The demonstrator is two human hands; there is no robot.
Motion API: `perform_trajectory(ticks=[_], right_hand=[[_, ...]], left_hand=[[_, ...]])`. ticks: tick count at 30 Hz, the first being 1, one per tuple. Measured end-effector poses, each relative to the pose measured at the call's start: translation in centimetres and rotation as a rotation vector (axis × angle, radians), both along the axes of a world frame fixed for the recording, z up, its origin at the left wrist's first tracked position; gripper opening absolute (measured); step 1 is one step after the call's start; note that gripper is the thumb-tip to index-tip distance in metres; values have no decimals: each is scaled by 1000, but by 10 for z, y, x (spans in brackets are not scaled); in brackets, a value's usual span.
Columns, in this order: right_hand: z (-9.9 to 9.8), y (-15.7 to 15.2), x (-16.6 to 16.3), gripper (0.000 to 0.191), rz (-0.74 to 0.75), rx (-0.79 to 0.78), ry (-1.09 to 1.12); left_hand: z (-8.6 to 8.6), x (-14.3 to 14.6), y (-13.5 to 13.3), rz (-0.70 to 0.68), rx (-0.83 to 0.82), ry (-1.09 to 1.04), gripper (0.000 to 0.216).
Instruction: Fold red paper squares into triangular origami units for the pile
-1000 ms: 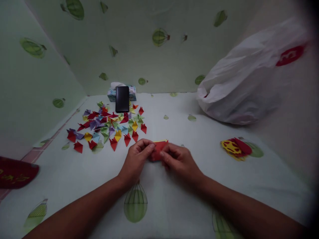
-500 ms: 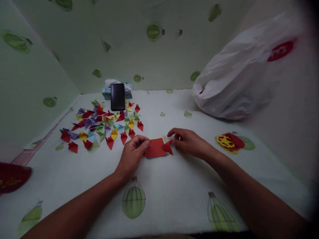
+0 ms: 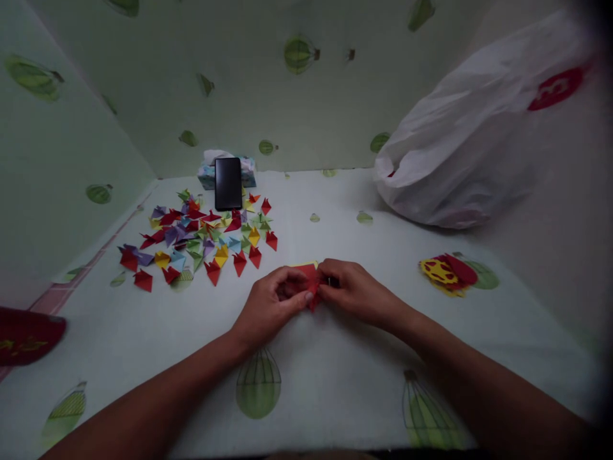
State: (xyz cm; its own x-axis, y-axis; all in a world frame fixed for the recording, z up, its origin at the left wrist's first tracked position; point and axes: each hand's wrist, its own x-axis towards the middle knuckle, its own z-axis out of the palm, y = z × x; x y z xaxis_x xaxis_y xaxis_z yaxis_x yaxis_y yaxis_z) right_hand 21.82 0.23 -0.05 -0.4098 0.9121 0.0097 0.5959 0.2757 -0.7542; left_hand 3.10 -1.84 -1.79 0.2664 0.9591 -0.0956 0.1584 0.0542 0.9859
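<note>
Two bare forearms rise from the bottom corners of the frame and slant inward toward its centre. The left forearm [image 3: 177,377] starts at the lower left and runs up to the left wrist [image 3: 239,338]; the right forearm [image 3: 474,364] starts at the lower right and runs up to the right wrist [image 3: 405,313]. The left hand [image 3: 272,297] lies just left of centre, its fingers arched and its thumb [image 3: 294,303] stretched toward the right. The right hand [image 3: 357,289] lies just right of centre, its fingers bent and pointing left. The fingertips of both hands come close together near mid-frame, partly hidden.
</note>
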Motion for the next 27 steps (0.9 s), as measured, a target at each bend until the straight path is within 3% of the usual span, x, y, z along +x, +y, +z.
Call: perform_trajectory(ticks=[8,15,27], right_hand=[[-3,-9,-9,11,-30,-88,129],[-8,-10,-11,7,-70,-277,450],[-14,-16,-19,14,-172,-344,601]], left_hand=[[-3,1,-1,-18,-130,-93,17],[0,2,0,31,-191,-219,21],[5,3,-4,6,-241,-205,18]])
